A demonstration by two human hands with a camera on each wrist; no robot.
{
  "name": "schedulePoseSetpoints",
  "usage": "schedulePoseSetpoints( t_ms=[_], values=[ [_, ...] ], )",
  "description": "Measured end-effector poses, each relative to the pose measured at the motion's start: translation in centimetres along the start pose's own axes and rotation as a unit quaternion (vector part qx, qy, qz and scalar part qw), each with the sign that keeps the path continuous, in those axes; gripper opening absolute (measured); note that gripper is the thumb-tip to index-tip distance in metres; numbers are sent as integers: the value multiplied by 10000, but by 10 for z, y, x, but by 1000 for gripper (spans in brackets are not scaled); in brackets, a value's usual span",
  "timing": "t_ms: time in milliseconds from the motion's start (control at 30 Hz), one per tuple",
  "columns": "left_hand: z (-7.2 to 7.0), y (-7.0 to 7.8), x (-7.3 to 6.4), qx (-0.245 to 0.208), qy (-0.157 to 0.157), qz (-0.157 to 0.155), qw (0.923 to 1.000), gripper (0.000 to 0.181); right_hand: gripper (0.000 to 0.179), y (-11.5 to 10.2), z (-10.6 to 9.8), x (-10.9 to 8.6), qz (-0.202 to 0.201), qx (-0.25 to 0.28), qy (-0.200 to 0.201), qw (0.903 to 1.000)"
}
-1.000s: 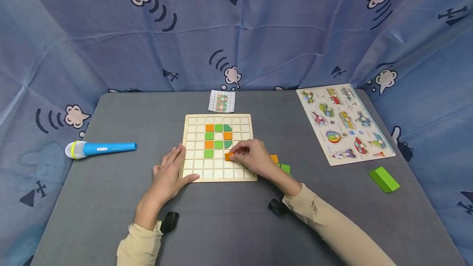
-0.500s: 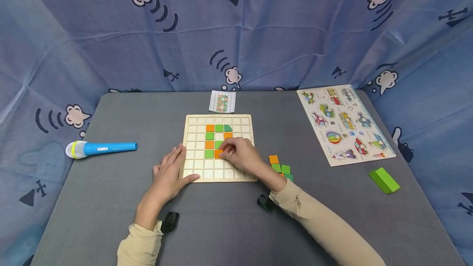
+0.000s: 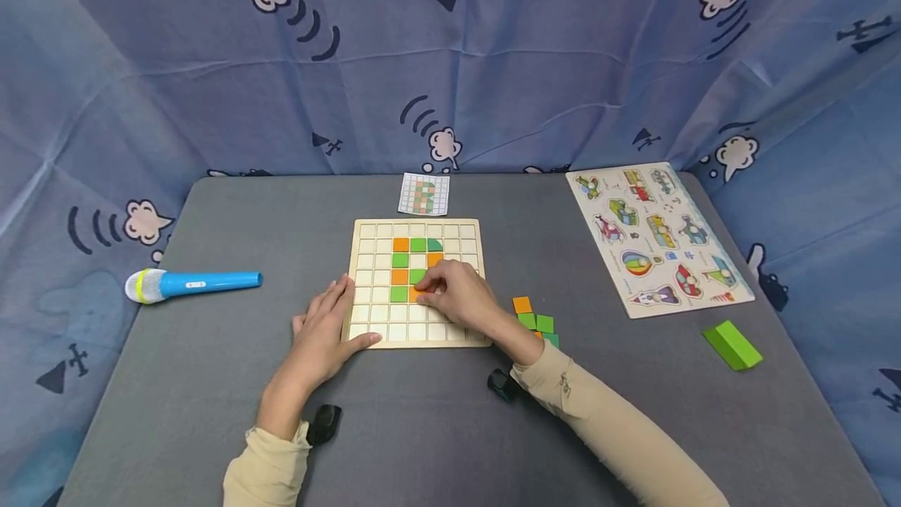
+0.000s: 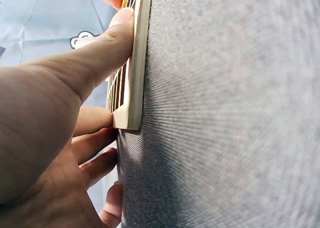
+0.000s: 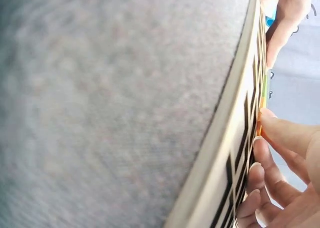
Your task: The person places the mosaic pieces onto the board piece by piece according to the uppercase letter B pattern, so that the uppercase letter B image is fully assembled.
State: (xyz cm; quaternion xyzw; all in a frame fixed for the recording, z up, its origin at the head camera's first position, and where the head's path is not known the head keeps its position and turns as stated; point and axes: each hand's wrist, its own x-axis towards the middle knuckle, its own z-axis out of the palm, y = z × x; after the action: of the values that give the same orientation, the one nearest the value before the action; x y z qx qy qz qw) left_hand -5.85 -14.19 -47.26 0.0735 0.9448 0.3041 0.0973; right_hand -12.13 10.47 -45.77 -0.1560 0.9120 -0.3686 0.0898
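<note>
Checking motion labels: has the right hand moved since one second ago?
Yes, left: in the head view, the right hand has moved across the wooden grid board, bringing its orange tile beside the board's lowest green tile.

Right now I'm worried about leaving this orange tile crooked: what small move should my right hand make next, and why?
I'd probably press the orange tile flat before letting go. The right hand touches it, just right of a green tile, and partly hides whether it is seated; the left hand rests on the wooden grid board, which should steady it.
</note>
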Motion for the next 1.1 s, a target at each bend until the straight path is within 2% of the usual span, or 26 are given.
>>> schedulePoseSetpoints(
  t_ms=[233, 400, 500, 733, 1000, 1100],
  values=[
    [0, 0, 0, -1, -13, -34, 10000, 97, 16, 1, -2, -1, -45, -118, -191, 9997],
    [-2, 1, -1, -8, -40, -78, 10000, 97, 25, 8, -11, -8, -443, -128, -335, 9984],
    [-3, 2, -2, -21, -55, -81, 10000, 97, 29, 16, -19, -17, -526, -135, -308, 9981],
    [-3, 3, -2, -2, -9, -29, 10000, 97, 35, 38, -44, -37, -183, -82, -357, 9992],
    [-2, 3, -1, -30, -41, -98, 9999, 99, 67, 57, -68, -53, 268, -486, -752, 9956],
    [-2, 3, -1, -31, -48, -89, 9999, 99, 73, 61, -76, -60, 376, -524, -911, 9937]
  ],
)
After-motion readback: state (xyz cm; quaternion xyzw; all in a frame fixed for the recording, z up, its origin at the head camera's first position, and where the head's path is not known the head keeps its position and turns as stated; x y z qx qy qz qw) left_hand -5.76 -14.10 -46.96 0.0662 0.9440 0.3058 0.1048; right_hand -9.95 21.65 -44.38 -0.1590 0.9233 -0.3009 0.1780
